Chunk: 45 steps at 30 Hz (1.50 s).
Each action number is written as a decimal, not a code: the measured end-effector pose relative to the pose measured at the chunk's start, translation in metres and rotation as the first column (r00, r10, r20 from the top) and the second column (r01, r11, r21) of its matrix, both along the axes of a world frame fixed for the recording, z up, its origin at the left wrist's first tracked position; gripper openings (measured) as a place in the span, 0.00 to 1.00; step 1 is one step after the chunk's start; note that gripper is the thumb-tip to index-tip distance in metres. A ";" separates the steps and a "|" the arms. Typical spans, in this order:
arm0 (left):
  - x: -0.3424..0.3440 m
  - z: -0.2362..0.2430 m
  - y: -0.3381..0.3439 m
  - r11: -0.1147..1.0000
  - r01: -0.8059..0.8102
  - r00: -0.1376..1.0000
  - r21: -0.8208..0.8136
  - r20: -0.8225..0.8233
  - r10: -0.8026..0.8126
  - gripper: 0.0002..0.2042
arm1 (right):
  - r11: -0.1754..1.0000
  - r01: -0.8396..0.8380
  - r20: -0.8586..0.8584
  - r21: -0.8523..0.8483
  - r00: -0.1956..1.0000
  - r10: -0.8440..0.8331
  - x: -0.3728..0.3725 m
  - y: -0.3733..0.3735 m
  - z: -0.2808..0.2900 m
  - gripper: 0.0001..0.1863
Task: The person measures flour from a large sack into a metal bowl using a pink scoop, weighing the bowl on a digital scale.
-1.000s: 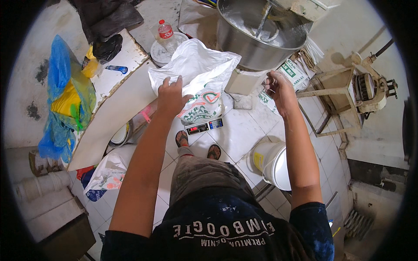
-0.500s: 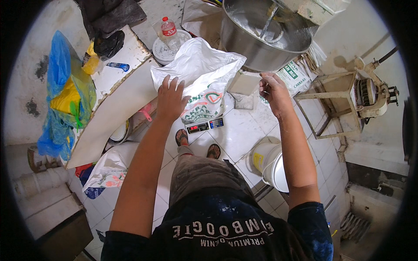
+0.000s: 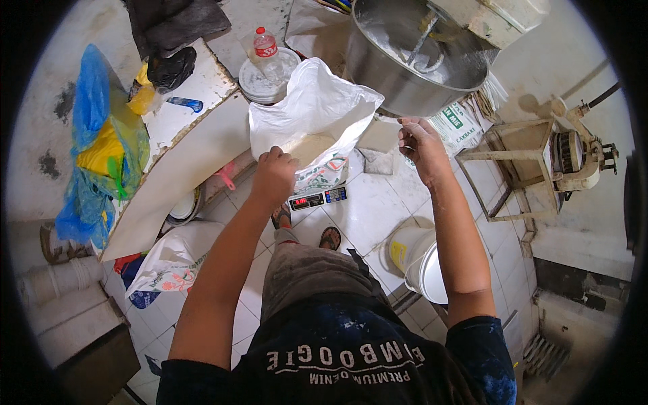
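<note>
An open white sack [image 3: 368, 111] stands on a small digital scale [image 3: 317, 198], and pale powder or grain shows inside it. My left hand [image 3: 275, 177] is closed over the sack's near left rim, its fingers curled on the edge. Right of the sack, my right hand [image 3: 423, 150] is held up in the air, dusted white. Its fingers are bent together toward the thumb; what they hold, if anything, is too small to make out.
Behind the sack stand a steel mixer bowl [image 3: 405, 88] and a white tub [image 3: 287, 67] with a plastic bottle [image 3: 264, 46] on it. A lidded bucket [image 3: 413, 246] stands near my right forearm. At left is a white table [image 3: 179, 152]; a metal-framed machine [image 3: 513, 162] stands right.
My left hand has gone from spread fingers to closing on the sack's near rim, pulling it down and showing the contents. My right hand has barely moved.
</note>
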State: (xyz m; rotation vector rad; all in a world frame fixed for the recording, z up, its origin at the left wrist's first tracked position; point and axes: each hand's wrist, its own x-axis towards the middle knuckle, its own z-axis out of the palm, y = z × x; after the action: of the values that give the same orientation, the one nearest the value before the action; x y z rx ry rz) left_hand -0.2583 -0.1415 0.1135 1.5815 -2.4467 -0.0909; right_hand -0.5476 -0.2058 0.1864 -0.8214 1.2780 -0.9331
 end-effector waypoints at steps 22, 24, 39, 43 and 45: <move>0.114 -0.043 0.159 0.802 -0.571 0.798 0.177 -0.107 0.593 0.19 | 0.885 0.017 -0.170 -0.465 0.980 -0.108 0.079 -0.057 0.002 0.11; 0.138 -0.073 0.203 0.657 -0.656 0.689 0.371 -0.062 0.722 0.21 | 0.956 -0.021 -0.132 -0.292 0.991 -0.018 0.073 -0.052 0.016 0.13; 0.135 -0.083 0.212 0.373 -0.480 0.531 0.794 -0.076 0.844 0.21 | 0.956 0.046 -0.058 -0.290 0.996 -0.066 0.037 -0.036 0.006 0.12; 0.121 -0.066 0.192 0.453 -0.436 0.553 0.778 -0.165 0.816 0.22 | 0.977 -0.015 -0.047 -0.215 0.999 0.005 0.027 -0.035 0.007 0.15; 0.122 -0.066 0.190 0.421 -0.433 0.529 0.797 -0.153 0.835 0.23 | 0.985 -0.055 -0.039 -0.164 0.998 0.049 0.019 -0.034 0.008 0.17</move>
State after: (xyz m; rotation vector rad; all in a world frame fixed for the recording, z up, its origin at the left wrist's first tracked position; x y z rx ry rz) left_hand -0.1359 0.0482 0.0470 2.2951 -1.1757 -1.2459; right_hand -0.5282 -0.2398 0.1946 -0.9996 1.2146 -0.9965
